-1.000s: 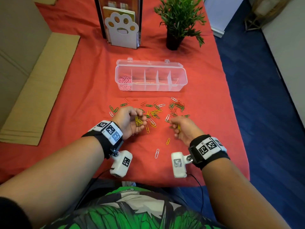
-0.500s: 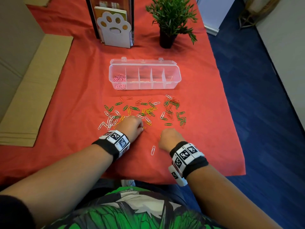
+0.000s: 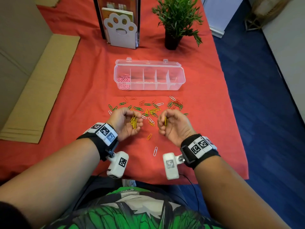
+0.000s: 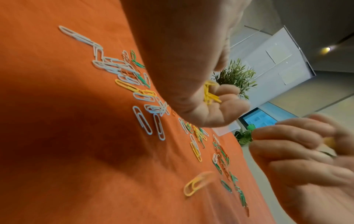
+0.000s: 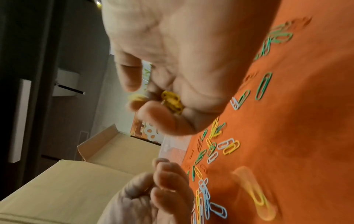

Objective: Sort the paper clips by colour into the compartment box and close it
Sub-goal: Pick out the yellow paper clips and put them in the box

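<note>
Gathering yellow paper clips [image 3: 133, 121] in cupped left hand [image 3: 127, 123]; right hand [image 3: 173, 124] pinching 1 or 2 more [image 3: 166, 121], probably to empty together. Open compartment box [image 3: 180, 80] at frame centre, pink clips [image 3: 124, 79] in leftmost compartment.

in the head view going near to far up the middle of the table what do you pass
Lone white paper clip → single orange paper clip → scattered green, yellow, red and white paper clips → clear plastic compartment box, lid open, pink clips in its left compartment → white paw-shaped stand.
</note>
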Tool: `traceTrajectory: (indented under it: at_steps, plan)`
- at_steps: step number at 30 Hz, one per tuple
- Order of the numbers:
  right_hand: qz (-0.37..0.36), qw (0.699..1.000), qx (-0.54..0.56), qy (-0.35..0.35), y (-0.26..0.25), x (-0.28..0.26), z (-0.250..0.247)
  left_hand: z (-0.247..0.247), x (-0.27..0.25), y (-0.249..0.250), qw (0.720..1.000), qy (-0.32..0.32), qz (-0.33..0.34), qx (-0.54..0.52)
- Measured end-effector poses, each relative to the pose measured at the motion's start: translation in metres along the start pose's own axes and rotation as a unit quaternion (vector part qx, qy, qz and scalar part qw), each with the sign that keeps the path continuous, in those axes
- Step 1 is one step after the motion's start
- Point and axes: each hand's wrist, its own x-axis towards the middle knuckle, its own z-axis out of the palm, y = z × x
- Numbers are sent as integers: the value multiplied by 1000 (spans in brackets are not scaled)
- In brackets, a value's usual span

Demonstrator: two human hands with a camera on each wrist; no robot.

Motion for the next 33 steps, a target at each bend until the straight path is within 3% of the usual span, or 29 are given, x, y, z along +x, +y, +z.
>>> traceTrajectory:
  at_steps: [3, 5, 6, 9, 10, 11, 15, 18, 21, 27, 29, 31, 33]
  plan:
    - [30, 989, -76, 119, 7, 19, 0, 1, 7, -3, 993, 96, 22, 68]
    - [38, 958, -218, 183, 14, 30, -3, -2, 12, -7, 975, 149, 55, 154]
    - [37, 929, -310, 201, 17, 35, -4, -4, 14, -8, 957, 168, 74, 222]
    - [14, 789, -585, 187, 21, 43, -6, -6, 14, -16, 851, 180, 118, 479]
    - [6, 753, -633, 179, 22, 44, -4, -4, 12, -20, 815, 171, 130, 539]
    - [-9, 736, -656, 167, 23, 46, -3, -1, 11, -24, 785, 162, 141, 581]
    - [-43, 712, -686, 146, 28, 53, -5, 8, 12, -37, 709, 143, 170, 670]
    - [-46, 706, -684, 177, 23, 55, -13, 7, 15, -40, 681, 130, 176, 699]
    - [-54, 701, -692, 165, 23, 53, -17, 7, 14, -39, 661, 108, 187, 718]
    - [-103, 575, -802, 123, 39, 49, -6, 7, 11, -36, 604, 80, 154, 778]
    - [-110, 560, -812, 124, 40, 47, -4, 5, 10, -36, 578, 80, 148, 799]
    - [-105, 577, -801, 117, 37, 48, -6, 4, 10, -36, 554, 82, 137, 817]
    - [-85, 639, -756, 118, 28, 50, -9, 2, 10, -36, 542, 78, 128, 826]
